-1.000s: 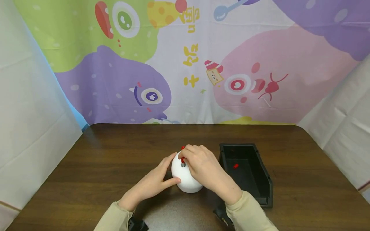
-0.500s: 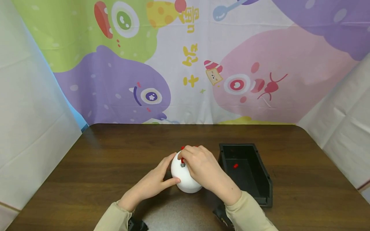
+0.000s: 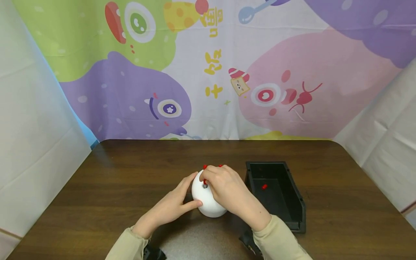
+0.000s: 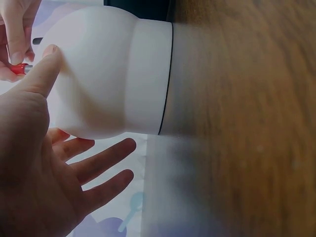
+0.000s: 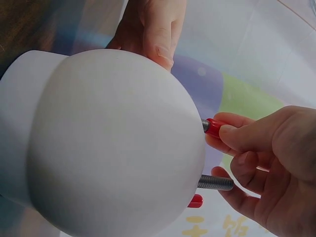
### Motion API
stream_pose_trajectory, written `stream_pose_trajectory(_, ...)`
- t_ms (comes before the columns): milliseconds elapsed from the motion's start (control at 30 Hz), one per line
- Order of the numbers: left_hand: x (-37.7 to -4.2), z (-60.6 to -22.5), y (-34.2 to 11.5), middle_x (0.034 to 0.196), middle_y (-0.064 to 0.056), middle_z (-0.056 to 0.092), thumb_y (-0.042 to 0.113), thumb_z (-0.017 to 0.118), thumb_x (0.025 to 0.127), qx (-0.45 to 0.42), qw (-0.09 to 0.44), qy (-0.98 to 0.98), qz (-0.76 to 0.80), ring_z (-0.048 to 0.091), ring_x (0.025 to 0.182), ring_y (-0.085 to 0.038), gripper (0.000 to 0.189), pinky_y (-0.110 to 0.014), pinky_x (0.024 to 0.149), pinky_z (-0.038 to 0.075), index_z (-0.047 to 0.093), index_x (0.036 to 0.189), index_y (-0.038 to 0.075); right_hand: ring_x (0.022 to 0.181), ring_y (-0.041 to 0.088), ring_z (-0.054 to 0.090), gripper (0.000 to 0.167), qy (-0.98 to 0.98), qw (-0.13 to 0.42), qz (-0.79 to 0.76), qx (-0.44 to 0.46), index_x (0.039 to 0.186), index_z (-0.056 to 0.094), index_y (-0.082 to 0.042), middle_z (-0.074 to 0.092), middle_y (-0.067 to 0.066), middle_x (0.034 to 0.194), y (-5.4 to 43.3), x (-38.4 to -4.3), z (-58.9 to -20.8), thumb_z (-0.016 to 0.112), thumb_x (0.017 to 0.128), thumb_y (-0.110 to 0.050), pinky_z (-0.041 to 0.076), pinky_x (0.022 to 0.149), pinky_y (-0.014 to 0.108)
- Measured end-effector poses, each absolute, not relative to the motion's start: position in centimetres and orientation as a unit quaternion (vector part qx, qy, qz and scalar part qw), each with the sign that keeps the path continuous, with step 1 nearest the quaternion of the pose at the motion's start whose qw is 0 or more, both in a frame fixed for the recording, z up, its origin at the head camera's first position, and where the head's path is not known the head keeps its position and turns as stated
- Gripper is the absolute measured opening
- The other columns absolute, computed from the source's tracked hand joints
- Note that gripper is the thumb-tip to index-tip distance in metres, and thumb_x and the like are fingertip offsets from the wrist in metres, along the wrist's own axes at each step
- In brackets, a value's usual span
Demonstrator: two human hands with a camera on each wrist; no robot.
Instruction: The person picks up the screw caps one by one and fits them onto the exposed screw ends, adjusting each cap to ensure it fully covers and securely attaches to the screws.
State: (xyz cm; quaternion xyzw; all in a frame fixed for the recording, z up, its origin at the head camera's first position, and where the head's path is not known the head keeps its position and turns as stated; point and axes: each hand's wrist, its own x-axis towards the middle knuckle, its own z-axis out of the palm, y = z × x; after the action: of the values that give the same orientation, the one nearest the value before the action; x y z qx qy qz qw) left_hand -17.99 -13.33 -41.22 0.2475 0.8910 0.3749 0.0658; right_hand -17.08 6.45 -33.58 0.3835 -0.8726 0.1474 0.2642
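A white ball-shaped body (image 3: 208, 204) with a flat-bottomed collar stands on the table, threaded metal studs jutting from its top. My left hand (image 3: 172, 204) holds it from the left, thumb on the near side and fingers reaching round the far side. With thumb and forefinger, my right hand (image 3: 229, 187) pinches a red cap (image 5: 214, 128) on the end of one stud. Close to its other fingers, a bare threaded stud (image 5: 216, 182) shows in the right wrist view. Another red cap (image 5: 196, 201) peeks out past the ball's edge.
A black open bin (image 3: 303, 213) sits right of the ball, with a small red cap (image 3: 264, 186) inside. Behind the brown wooden table (image 3: 146, 159) hangs a cartoon-print curtain (image 3: 208, 119). White cloth walls flank both sides.
My right hand's fingers have shifted slightly at the pinched red cap, and a red tip beyond its knuckles has come into view. The left hand and ball keep their places.
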Motion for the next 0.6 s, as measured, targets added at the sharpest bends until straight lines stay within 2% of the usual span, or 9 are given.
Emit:
stream_pose_trajectory(367,-18.01,-41.21,-13.37,0.145,0.012,0.022,0.06,0.053,0.081,0.248,0.06,0.891,0.374,0.041,0.124,-0.013,0.08,-0.04,0.094,0.04,0.006,0.143,0.041,0.072,0.013,0.059,0.013,-0.879,0.242,0.157,0.381,0.081,0.064,-0.011,0.065,-0.001,0.083,6.24,-17.1,-33.82,0.065,0.078,0.002,0.045,0.064,0.028)
stream_pose_trajectory(600,-17.95,-41.25,-13.33,0.146,0.011,0.021,0.06,0.052,0.082,0.251,0.064,0.891,0.373,0.039,0.127,-0.014,0.08,-0.041,0.096,0.039,0.006,0.143,0.04,0.067,0.011,0.057,0.015,-0.882,0.248,0.137,0.376,0.078,0.063,-0.012,0.062,-0.005,0.078,6.17,-16.92,-34.02,0.065,0.076,0.002,0.044,0.065,0.027)
